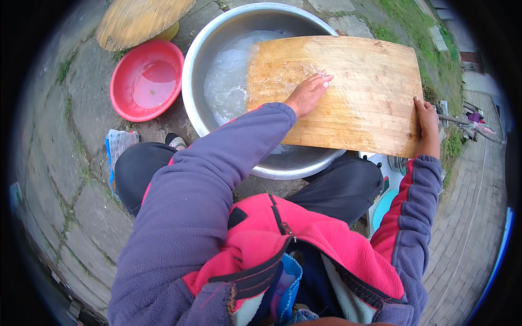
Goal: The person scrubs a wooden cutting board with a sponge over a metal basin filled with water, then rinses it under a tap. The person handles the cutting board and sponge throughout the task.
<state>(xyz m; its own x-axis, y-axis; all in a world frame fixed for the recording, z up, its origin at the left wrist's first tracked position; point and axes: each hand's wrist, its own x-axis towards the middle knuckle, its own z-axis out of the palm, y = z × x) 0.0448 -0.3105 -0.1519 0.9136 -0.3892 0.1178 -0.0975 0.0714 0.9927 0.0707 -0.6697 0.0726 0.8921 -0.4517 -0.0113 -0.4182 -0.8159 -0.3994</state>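
Observation:
A wide wooden board (pixel 375 81), wet on its left part, slants over a large metal basin (pixel 191 77) of water. Its left end reaches down into the basin, where the water (pixel 224 77) is stirred up. My left hand (pixel 308 94) lies with fingers stretched out on the wet face of the board, and water splashes around it. At the board's right end, my right hand (pixel 428 120) grips the edge, thumb on top; its other fingers are mostly hidden behind the wood.
Left of the basin stands a red plastic basin (pixel 122 87) with shallow water. Beyond it a round woven lid (pixel 142 20) covers a yellow container (pixel 169 32). A plastic packet (pixel 120 142) sits by my left knee. A turquoise item (pixel 383 208) is partly hidden beside my right sleeve. Grass (pixel 408 24) borders the paving.

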